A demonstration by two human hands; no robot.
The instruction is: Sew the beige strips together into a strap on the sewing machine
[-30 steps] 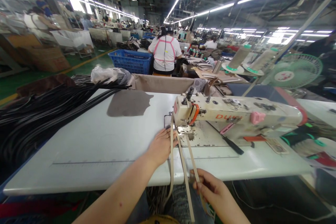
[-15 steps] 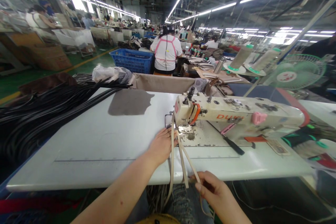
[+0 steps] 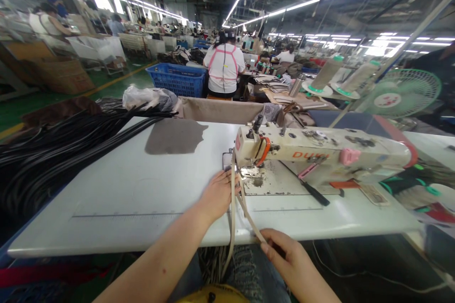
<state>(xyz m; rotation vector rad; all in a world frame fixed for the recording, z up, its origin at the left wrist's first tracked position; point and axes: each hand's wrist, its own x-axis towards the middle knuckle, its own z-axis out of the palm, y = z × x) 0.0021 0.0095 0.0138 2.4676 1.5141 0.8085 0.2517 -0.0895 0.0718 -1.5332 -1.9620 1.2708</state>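
Note:
A cream sewing machine (image 3: 320, 154) stands on the white table (image 3: 142, 189). Beige straps (image 3: 232, 213) run from under its presser foot (image 3: 249, 172) down over the table's front edge. My left hand (image 3: 217, 194) lies on the table just left of the foot, fingers against a strap. My right hand (image 3: 284, 255) is below the front edge, pinching the lower end of one beige strap between thumb and fingers, pulled taut toward the foot.
A heap of black straps (image 3: 60, 147) covers the table's left side. A grey leather piece (image 3: 174, 136) lies at the back. A black-handled tool (image 3: 314, 194) lies by the machine. Thread cones (image 3: 325, 75), a fan (image 3: 401, 92), a blue crate (image 3: 177, 80) and a seated person (image 3: 223, 68) are behind.
The loose strap ends have shortened as the strap fed toward the presser foot. My right hand has shifted slightly up toward the table edge. The left hand has barely moved.

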